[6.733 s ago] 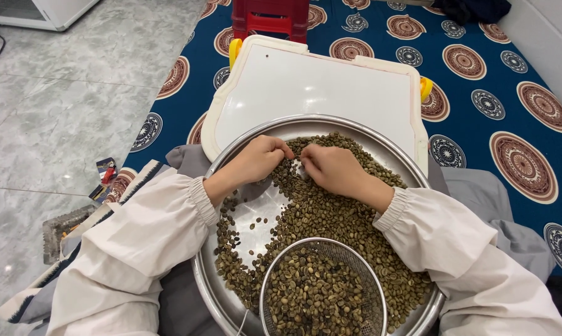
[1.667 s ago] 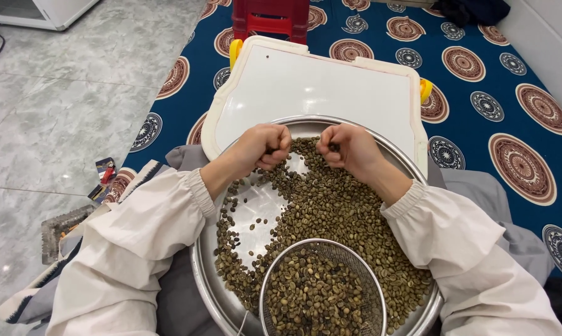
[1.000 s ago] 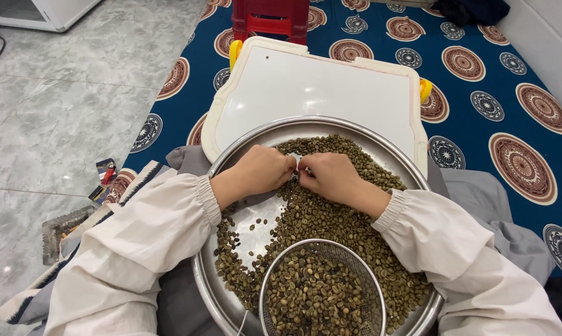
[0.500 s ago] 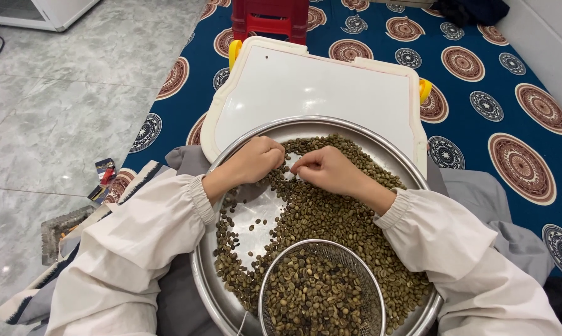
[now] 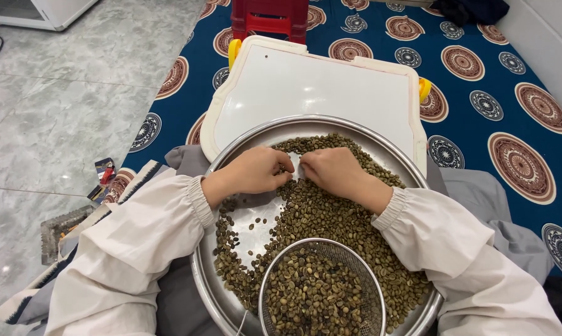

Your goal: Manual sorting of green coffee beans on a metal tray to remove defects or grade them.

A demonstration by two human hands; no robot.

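- Left hand [image 5: 256, 171] and right hand [image 5: 334, 171]: fingers curled, pinching among pale green-brown beans [image 5: 331, 218] heaped on the round steel tray [image 5: 412, 177]; what is pinched, cannot tell.
- Risk: a sleeve sweep could push beans over the rim.
- Risk: a nudged round wire-mesh sieve [image 5: 321, 292] could tip.

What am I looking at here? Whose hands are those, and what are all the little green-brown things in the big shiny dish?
This picture comes from a camera worn on a person's head, so you look down just as they do. The left hand and right hand belong to that person, who wears long cream sleeves. Both hands rest close together on a heap of small greenish-brown beans spread in a big round metal tray. The fingertips pinch among the beans, but I cannot tell whether any are actually held. Inside the tray, nearest the person, sits a wire mesh sieve with more beans in it. Behind the tray lies a white plastic board on a blue patterned rug.
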